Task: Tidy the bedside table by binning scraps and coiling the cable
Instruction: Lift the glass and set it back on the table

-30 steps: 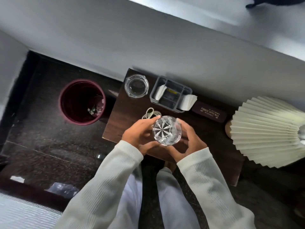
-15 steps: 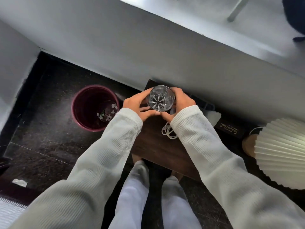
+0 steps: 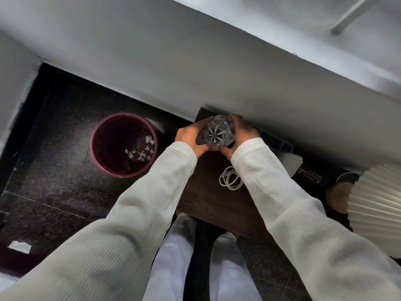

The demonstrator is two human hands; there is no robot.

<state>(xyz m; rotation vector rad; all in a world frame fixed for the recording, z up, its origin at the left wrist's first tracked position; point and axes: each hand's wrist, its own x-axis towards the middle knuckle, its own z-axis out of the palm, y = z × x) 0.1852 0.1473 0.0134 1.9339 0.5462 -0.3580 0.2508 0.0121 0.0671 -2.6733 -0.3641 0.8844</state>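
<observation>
Cut glass [image 3: 220, 131] cupped by left hand [image 3: 191, 137] and right hand [image 3: 243, 135] at worktop [image 3: 206, 192] back corner: lower level, release together, clear of coiled cable [image 3: 230, 181].

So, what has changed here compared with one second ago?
Both hands, left hand and right hand, carried the cut glass from the table's front to its back left corner by the wall. They still grip it. The coiled cable and bin stayed in place.
</observation>
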